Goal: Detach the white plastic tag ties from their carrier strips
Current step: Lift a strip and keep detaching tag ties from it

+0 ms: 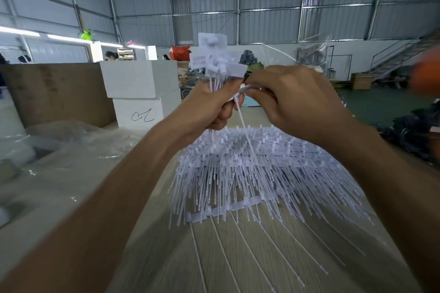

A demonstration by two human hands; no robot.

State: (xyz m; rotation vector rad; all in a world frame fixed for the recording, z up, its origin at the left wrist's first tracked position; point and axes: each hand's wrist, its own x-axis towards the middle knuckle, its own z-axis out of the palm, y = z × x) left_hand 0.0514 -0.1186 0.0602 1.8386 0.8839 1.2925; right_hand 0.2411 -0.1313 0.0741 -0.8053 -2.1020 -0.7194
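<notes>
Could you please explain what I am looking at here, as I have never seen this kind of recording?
There is no machine here: one camera worn on a person's head looks forward and down at their two bare hands. The left hand grips a bunch of detached white tag ties, flat tag ends pointing up. The right hand pinches one more tie, whose thin tail runs down towards the pile. On the pale wooden table lies a heap of ties on their carrier strips, and a few loose ties lie nearer the camera. Crumpled clear plastic sheet lies on the left. Behind is a warehouse with white boxes.
</notes>
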